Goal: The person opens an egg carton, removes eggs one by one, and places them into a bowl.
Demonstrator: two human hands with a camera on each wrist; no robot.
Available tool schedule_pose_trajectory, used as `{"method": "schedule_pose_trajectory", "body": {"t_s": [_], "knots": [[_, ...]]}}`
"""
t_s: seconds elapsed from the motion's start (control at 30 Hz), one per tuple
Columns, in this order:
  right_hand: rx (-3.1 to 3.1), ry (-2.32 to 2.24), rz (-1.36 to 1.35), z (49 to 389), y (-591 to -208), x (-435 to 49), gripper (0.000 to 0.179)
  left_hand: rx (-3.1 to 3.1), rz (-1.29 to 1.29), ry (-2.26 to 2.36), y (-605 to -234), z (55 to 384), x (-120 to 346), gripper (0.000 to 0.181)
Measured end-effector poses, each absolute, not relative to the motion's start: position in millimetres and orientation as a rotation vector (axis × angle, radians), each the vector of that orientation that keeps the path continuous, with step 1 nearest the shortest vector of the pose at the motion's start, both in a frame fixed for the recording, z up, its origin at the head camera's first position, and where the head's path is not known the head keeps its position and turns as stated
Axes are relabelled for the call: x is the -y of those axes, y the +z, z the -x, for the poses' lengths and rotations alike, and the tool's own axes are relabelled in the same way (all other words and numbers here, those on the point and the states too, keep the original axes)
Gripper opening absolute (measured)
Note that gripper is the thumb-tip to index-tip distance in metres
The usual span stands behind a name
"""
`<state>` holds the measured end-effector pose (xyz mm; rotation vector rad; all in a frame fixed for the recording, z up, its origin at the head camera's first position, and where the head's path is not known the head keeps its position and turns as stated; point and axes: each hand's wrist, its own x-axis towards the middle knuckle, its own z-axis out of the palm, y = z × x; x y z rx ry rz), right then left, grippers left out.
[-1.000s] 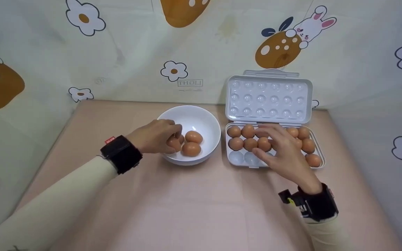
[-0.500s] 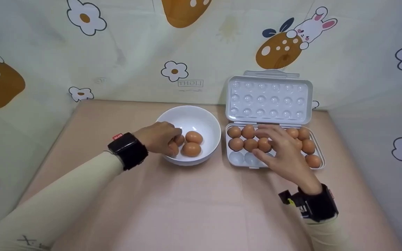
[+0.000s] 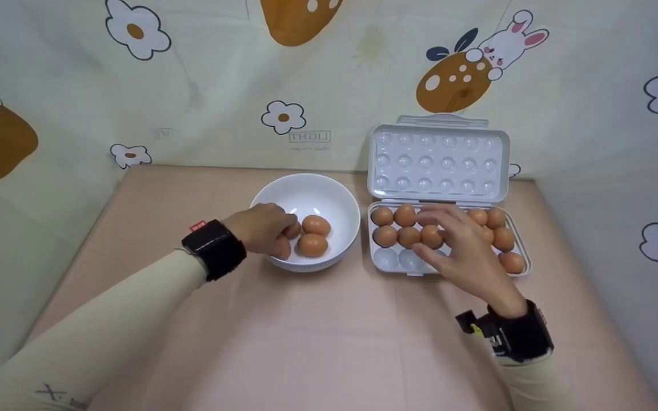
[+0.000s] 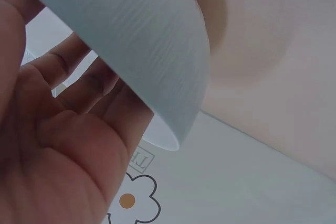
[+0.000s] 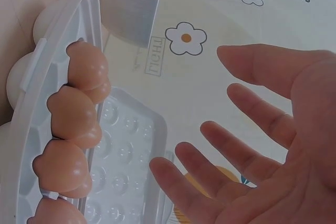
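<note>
Inside the white bowl (image 3: 343,202), my left hand (image 3: 257,228) reaches down over the left rim with bent fingers. Two brown eggs (image 3: 312,245) lie in plain sight beside it. Another egg (image 3: 292,230) shows partly between my thumb and fingers; I cannot tell whether they grip it. In the left wrist view, the outer wall of the bowl (image 4: 142,35) hides my fingertips. My right hand (image 3: 469,254) hovers over the egg carton (image 3: 523,262), fingers spread and holding nothing. Several eggs (image 5: 68,111) sit in its cups, some hidden below this hand.
The carton's white dimpled lid (image 3: 437,162) stands raised against the back. Bare cups (image 3: 386,260) show in the carton's front row at the left. A pinkish cloth (image 3: 317,337) covers the table, and a patterned curtain (image 3: 209,108) hangs behind it.
My left hand has shifted slightly right and down in the bowl. The egg seen at its fingertips one second ago is now out of sight or partly covered. The right hand stays put.
</note>
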<state>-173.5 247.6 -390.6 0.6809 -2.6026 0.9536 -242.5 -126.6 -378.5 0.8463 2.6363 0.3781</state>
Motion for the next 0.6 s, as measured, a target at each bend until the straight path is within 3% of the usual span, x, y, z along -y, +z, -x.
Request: {"method": "schedule_pose_trajectory", "body": {"t_s": [0.6], "knots": [[2.590,0.916,-0.677,174.6,-384.9,-258.3,0.039,-2.690,-0.916,0.393,-381.1,242.0,126.8,0.019]]}}
